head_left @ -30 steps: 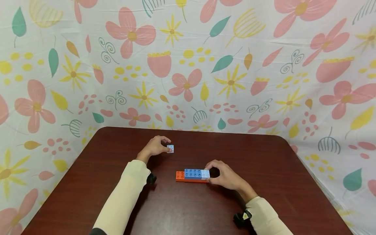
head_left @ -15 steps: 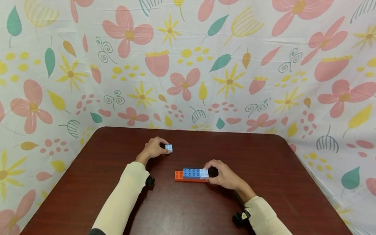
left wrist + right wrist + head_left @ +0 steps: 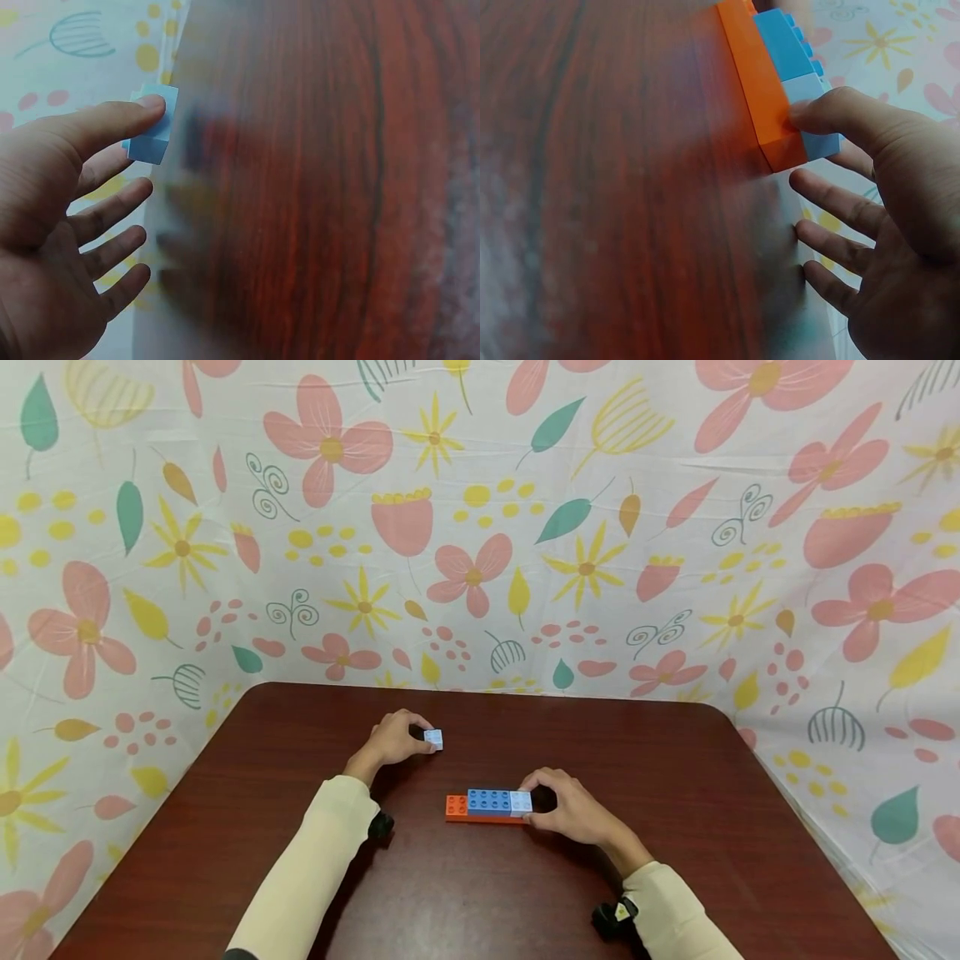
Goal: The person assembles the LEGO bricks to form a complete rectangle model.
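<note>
Between thumb and index finger, my left hand point(image 3: 392, 739) pinches a small light blue toy brick point(image 3: 154, 131) near the back of the table; its other fingers are spread. My right hand point(image 3: 573, 810) grips the right end of a brick stack, thumb on the near side. At the bottom of the stack lies a long orange brick point(image 3: 754, 90). On top sit a blue brick point(image 3: 490, 802) and, at the right end, a light blue brick point(image 3: 521, 802). Orange studs show bare at the left end. The index finger of the right hand is partly hidden behind the stack.
The dark red-brown wooden table point(image 3: 480, 893) has rounded far corners. A white cloth with a flower print point(image 3: 480, 527) hangs behind it and at both sides. Black wrist cameras point(image 3: 613, 920) are strapped near the cuffs of the pale sleeves.
The left hand's small light blue brick has tilted in its pinch between the first frame and now. My right hand keeps its grip on the stack; the view has shifted slightly.
</note>
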`<state>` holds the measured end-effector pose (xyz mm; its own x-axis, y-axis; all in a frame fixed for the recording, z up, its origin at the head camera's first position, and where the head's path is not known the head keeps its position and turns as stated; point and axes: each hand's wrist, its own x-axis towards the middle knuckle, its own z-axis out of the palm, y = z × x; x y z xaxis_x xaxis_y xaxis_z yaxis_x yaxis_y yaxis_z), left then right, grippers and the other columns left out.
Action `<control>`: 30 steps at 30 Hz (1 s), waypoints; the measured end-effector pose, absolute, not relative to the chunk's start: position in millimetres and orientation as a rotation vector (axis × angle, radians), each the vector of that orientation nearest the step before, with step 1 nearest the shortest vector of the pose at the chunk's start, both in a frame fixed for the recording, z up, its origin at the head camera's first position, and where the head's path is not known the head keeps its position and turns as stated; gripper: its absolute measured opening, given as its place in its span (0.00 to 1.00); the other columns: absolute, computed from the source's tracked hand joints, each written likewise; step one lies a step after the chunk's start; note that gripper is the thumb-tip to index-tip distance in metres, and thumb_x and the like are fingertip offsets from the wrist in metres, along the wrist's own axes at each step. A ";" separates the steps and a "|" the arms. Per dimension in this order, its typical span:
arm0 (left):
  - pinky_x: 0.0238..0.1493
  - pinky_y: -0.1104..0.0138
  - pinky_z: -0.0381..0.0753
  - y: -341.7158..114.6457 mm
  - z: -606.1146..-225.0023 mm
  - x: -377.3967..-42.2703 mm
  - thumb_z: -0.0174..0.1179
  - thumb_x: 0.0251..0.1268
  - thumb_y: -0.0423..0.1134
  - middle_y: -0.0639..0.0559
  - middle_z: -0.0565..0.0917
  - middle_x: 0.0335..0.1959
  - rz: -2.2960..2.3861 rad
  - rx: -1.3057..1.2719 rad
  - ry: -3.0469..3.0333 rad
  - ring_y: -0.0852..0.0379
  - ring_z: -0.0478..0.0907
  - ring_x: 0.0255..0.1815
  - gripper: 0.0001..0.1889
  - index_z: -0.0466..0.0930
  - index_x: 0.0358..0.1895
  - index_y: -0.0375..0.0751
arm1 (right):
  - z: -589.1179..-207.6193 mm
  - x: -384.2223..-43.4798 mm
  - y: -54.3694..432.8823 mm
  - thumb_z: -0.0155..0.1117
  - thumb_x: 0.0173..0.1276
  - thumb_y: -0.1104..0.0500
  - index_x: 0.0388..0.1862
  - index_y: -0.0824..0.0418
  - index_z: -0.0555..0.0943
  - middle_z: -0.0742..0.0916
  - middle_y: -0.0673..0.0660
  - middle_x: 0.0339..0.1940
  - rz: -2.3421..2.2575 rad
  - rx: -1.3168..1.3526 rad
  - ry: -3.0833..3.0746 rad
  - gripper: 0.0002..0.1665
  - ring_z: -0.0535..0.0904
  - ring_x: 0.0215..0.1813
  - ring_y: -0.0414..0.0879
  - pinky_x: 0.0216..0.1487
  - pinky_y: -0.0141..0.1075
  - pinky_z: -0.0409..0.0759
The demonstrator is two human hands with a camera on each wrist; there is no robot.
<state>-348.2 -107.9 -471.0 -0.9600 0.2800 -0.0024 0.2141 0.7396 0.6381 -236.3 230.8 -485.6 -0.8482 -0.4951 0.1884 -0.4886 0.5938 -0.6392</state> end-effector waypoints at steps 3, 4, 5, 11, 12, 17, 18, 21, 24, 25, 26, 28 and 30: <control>0.70 0.36 0.61 -107.0 -469.8 -343.0 0.75 0.61 0.46 0.42 0.78 0.67 1.019 0.448 2.846 0.38 0.70 0.70 0.17 0.88 0.53 0.49 | -486.2 -236.1 230.3 0.77 0.61 0.56 0.48 0.45 0.81 0.85 0.44 0.51 -1.120 -0.857 2.792 0.18 0.75 0.57 0.51 0.57 0.49 0.68; 0.70 0.36 0.61 -107.2 -469.6 -340.5 0.75 0.61 0.47 0.43 0.78 0.66 1.014 0.470 2.851 0.38 0.70 0.70 0.17 0.88 0.53 0.50 | -486.5 -236.2 230.0 0.77 0.61 0.56 0.48 0.45 0.81 0.85 0.44 0.51 -1.120 -0.857 2.789 0.18 0.75 0.57 0.51 0.57 0.49 0.68; 0.70 0.35 0.61 -107.7 -469.2 -337.7 0.75 0.61 0.47 0.43 0.79 0.66 1.014 0.489 2.855 0.38 0.69 0.70 0.17 0.88 0.53 0.50 | -486.8 -236.2 229.8 0.77 0.62 0.55 0.48 0.45 0.81 0.85 0.44 0.51 -1.118 -0.857 2.787 0.18 0.74 0.57 0.51 0.57 0.49 0.68; 0.69 0.35 0.63 -110.7 -463.3 -320.0 0.75 0.60 0.48 0.45 0.80 0.64 0.996 0.610 2.891 0.39 0.71 0.71 0.17 0.89 0.52 0.51 | -485.9 -236.8 231.1 0.77 0.62 0.55 0.48 0.45 0.81 0.85 0.44 0.52 -1.115 -0.858 2.788 0.18 0.74 0.58 0.51 0.57 0.49 0.67; 0.69 0.35 0.63 -110.6 -462.3 -317.3 0.75 0.60 0.48 0.46 0.81 0.64 0.989 0.627 2.897 0.39 0.72 0.70 0.17 0.89 0.52 0.51 | -485.6 -236.9 231.6 0.77 0.61 0.55 0.48 0.45 0.81 0.85 0.45 0.51 -1.118 -0.857 2.788 0.18 0.74 0.57 0.52 0.57 0.49 0.67; 0.67 0.37 0.65 -108.6 -457.8 -298.7 0.75 0.59 0.48 0.47 0.82 0.62 0.990 0.675 2.890 0.40 0.72 0.69 0.16 0.89 0.50 0.52 | -485.5 -237.0 231.4 0.77 0.61 0.55 0.48 0.45 0.81 0.85 0.44 0.51 -1.110 -0.855 2.796 0.18 0.74 0.57 0.51 0.57 0.48 0.67; 0.66 0.37 0.65 -108.0 -457.2 -293.9 0.75 0.59 0.48 0.47 0.82 0.62 0.990 0.680 2.881 0.40 0.72 0.69 0.16 0.89 0.50 0.52 | -485.5 -236.8 230.9 0.77 0.61 0.55 0.48 0.45 0.81 0.85 0.44 0.51 -1.108 -0.860 2.798 0.18 0.75 0.57 0.52 0.57 0.48 0.67; 0.66 0.36 0.65 -105.3 -455.3 -281.6 0.75 0.59 0.48 0.48 0.81 0.62 0.994 0.697 2.847 0.39 0.70 0.70 0.16 0.89 0.50 0.53 | -485.5 -236.7 229.9 0.77 0.61 0.55 0.48 0.45 0.81 0.86 0.44 0.51 -1.103 -0.865 2.800 0.18 0.75 0.57 0.52 0.56 0.48 0.68; 0.66 0.37 0.65 -100.9 -453.1 -272.5 0.75 0.59 0.48 0.49 0.81 0.62 0.984 0.728 2.838 0.38 0.70 0.70 0.16 0.89 0.50 0.53 | -485.3 -236.6 230.0 0.78 0.61 0.55 0.48 0.45 0.81 0.86 0.45 0.51 -1.120 -0.853 2.789 0.18 0.74 0.57 0.52 0.57 0.48 0.67; 0.67 0.38 0.65 -99.4 -452.6 -269.9 0.75 0.59 0.49 0.50 0.81 0.62 0.976 0.738 2.839 0.38 0.70 0.70 0.16 0.89 0.49 0.53 | -485.2 -236.6 230.1 0.78 0.61 0.55 0.48 0.45 0.81 0.86 0.45 0.51 -1.121 -0.844 2.789 0.18 0.74 0.57 0.52 0.57 0.48 0.67; 0.67 0.38 0.66 -97.8 -452.4 -267.6 0.75 0.59 0.49 0.51 0.82 0.62 0.966 0.750 2.841 0.38 0.70 0.70 0.16 0.89 0.49 0.53 | -485.2 -236.7 230.2 0.78 0.61 0.55 0.48 0.45 0.81 0.86 0.45 0.51 -1.122 -0.839 2.788 0.18 0.74 0.58 0.52 0.57 0.49 0.67; 0.67 0.40 0.66 -95.3 -451.8 -262.5 0.75 0.59 0.49 0.51 0.82 0.61 0.950 0.768 2.842 0.39 0.71 0.70 0.16 0.89 0.49 0.54 | -485.4 -236.9 230.4 0.77 0.62 0.55 0.48 0.45 0.81 0.85 0.45 0.52 -1.117 -0.836 2.788 0.18 0.74 0.58 0.52 0.57 0.49 0.67; 0.66 0.40 0.67 -93.1 -451.5 -257.6 0.75 0.59 0.49 0.52 0.82 0.61 0.945 0.782 2.836 0.39 0.71 0.70 0.15 0.89 0.49 0.54 | -485.5 -237.3 230.5 0.78 0.62 0.55 0.48 0.45 0.81 0.86 0.45 0.52 -1.109 -0.844 2.787 0.18 0.74 0.58 0.52 0.58 0.50 0.67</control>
